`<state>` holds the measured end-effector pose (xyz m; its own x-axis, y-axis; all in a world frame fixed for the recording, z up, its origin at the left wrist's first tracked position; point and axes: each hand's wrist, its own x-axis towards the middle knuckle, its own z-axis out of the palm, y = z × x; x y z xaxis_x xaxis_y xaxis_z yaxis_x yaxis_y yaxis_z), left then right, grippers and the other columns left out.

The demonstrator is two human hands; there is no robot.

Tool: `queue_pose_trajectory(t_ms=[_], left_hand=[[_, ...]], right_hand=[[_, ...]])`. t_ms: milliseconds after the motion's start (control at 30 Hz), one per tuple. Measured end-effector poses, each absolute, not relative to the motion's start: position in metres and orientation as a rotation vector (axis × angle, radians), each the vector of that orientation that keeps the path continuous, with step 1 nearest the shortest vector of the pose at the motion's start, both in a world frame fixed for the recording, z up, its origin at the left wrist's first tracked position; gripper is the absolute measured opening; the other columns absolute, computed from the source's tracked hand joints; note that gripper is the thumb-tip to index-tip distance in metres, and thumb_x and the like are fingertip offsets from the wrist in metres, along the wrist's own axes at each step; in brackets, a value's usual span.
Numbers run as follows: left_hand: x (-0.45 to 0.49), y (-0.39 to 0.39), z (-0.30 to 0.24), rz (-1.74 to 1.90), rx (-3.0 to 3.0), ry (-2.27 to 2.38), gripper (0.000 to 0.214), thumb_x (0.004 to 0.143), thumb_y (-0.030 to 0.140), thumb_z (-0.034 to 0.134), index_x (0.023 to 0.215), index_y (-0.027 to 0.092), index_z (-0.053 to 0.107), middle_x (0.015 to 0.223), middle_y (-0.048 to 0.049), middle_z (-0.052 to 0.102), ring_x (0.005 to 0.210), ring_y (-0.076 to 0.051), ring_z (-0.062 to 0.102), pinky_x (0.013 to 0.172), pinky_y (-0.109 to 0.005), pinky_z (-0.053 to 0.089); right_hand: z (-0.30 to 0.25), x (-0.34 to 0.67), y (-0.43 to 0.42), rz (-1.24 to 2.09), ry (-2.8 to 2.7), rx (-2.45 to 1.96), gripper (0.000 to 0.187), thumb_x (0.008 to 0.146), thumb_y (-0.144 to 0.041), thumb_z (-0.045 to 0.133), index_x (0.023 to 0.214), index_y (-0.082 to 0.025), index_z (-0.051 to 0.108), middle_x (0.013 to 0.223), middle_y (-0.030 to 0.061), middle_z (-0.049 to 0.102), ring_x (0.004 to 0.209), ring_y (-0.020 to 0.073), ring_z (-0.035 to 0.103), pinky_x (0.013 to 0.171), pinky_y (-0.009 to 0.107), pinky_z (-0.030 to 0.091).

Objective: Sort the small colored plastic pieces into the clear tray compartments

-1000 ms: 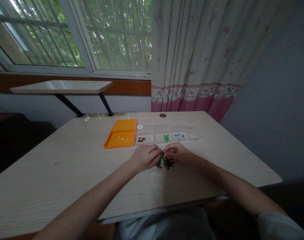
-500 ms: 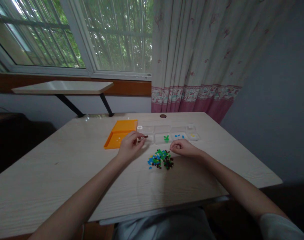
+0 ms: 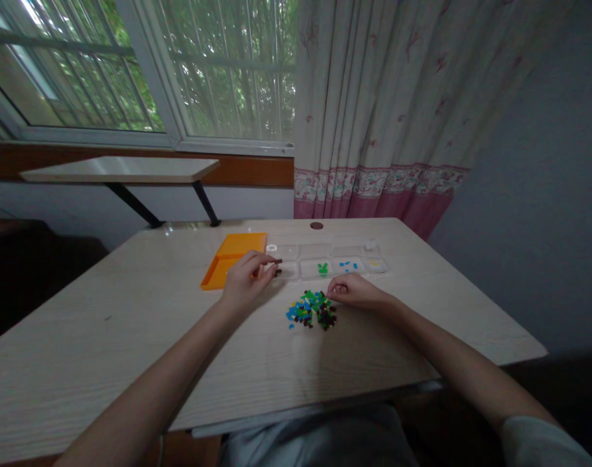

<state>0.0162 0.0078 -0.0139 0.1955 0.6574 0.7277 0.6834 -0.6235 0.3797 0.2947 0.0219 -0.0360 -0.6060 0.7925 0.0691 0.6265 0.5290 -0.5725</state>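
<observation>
A pile of small blue, green and dark pieces (image 3: pixel 311 313) lies on the pale wooden table (image 3: pixel 130 324). Behind it stands a clear tray (image 3: pixel 325 258) with compartments holding dark, green, blue and yellow pieces. My left hand (image 3: pixel 247 279) hovers over the tray's left compartment, its fingertips pinched on a small dark piece (image 3: pixel 277 262). My right hand (image 3: pixel 353 291) rests curled at the pile's right edge, fingers closed; whether they hold anything is hidden.
An open orange box (image 3: pixel 230 258) lies left of the tray, partly behind my left hand. A round hole (image 3: pixel 317 226) is in the table's far edge. A curtain (image 3: pixel 397 104) and a window are behind the table, with a shelf (image 3: pixel 115 168) under the window.
My left hand left the pile and moved back-left to the tray's left compartment carrying a dark piece. My right hand stayed by the pile, shifting slightly right.
</observation>
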Motion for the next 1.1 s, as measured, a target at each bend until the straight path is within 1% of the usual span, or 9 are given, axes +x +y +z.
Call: queue_pose_trajectory(t_ms=[133,200,267,367,533,733,867,1000,1100], left_hand=[[0.012,0.013,-0.017,-1.303,-2.359,-1.616,0.023,0.08,0.034,0.049,0.087,0.016,0.062,0.07,-0.0016,0.058,0.059,-0.011,0.05,0.054,-0.021,0.037],[0.01,0.017,-0.02,-1.158,-2.326,-1.787,0.027,0.08,0.038,0.047,0.088,0.018,0.063,0.063,0.0001,0.057,0.056,-0.012,0.05,0.05,-0.021,0.033],[0.008,0.02,-0.023,-0.994,-2.294,-1.923,0.029,0.08,0.042,0.045,0.087,0.02,0.063,0.06,0.0006,0.057,0.054,-0.012,0.051,0.048,-0.021,0.03],[0.007,0.023,-0.027,-0.823,-2.239,-2.027,0.032,0.079,0.044,0.043,0.087,0.021,0.063,0.064,-0.0009,0.061,0.056,-0.014,0.054,0.047,-0.022,0.028],[0.007,0.023,-0.031,-0.675,-2.206,-2.054,0.031,0.079,0.044,0.043,0.088,0.022,0.063,0.071,-0.0041,0.065,0.062,-0.019,0.058,0.048,-0.023,0.03],[0.008,0.023,-0.031,-0.599,-2.179,-2.11,0.033,0.079,0.045,0.043,0.09,0.023,0.064,0.075,-0.0054,0.066,0.067,-0.022,0.06,0.05,-0.025,0.032],[0.008,0.022,-0.03,-0.59,-2.178,-2.112,0.034,0.079,0.045,0.042,0.092,0.023,0.064,0.075,-0.0058,0.066,0.066,-0.022,0.059,0.05,-0.025,0.033],[0.011,0.019,-0.028,-0.649,-2.209,-2.085,0.032,0.08,0.044,0.043,0.09,0.021,0.064,0.072,-0.006,0.065,0.063,-0.02,0.058,0.049,-0.024,0.031],[0.014,0.016,-0.026,-0.699,-2.321,-1.99,0.028,0.081,0.04,0.043,0.086,0.021,0.063,0.067,-0.0036,0.064,0.059,-0.018,0.057,0.049,-0.023,0.03]], right_hand=[[-0.035,0.295,0.021,0.708,-2.475,-1.174,0.018,0.078,-0.028,0.053,0.077,-0.014,0.066,0.06,-0.0008,0.055,0.056,0.0087,0.047,0.053,0.018,0.031],[-0.035,0.295,0.021,0.713,-2.475,-1.167,0.019,0.078,-0.028,0.053,0.078,-0.014,0.065,0.061,-0.0002,0.056,0.056,0.0088,0.048,0.054,0.019,0.032],[-0.035,0.295,0.021,0.721,-2.469,-1.16,0.019,0.078,-0.028,0.052,0.078,-0.014,0.065,0.062,0.0001,0.057,0.057,0.0089,0.048,0.054,0.019,0.033],[-0.035,0.295,0.022,0.73,-2.464,-1.152,0.019,0.079,-0.027,0.052,0.077,-0.014,0.065,0.061,0.0001,0.057,0.056,0.009,0.048,0.054,0.019,0.033],[-0.036,0.295,0.022,0.744,-2.448,-1.149,0.019,0.078,-0.028,0.052,0.078,-0.014,0.065,0.061,0.0001,0.056,0.055,0.0092,0.048,0.053,0.019,0.033],[-0.036,0.294,0.021,0.688,-2.468,-1.161,0.022,0.079,-0.031,0.052,0.076,-0.015,0.065,0.062,0.0004,0.057,0.056,0.0093,0.048,0.053,0.019,0.032],[-0.035,0.294,0.021,0.66,-2.502,-1.151,0.022,0.08,-0.031,0.051,0.078,-0.015,0.065,0.063,0.0005,0.058,0.057,0.0095,0.049,0.055,0.019,0.033],[-0.034,0.295,0.022,0.632,-2.535,-1.13,0.02,0.079,-0.028,0.051,0.08,-0.015,0.066,0.062,0.0002,0.057,0.056,0.0093,0.048,0.054,0.019,0.032],[-0.034,0.296,0.022,0.595,-2.568,-1.099,0.018,0.079,-0.025,0.051,0.082,-0.015,0.066,0.064,0.0007,0.058,0.057,0.0098,0.049,0.055,0.019,0.033]])
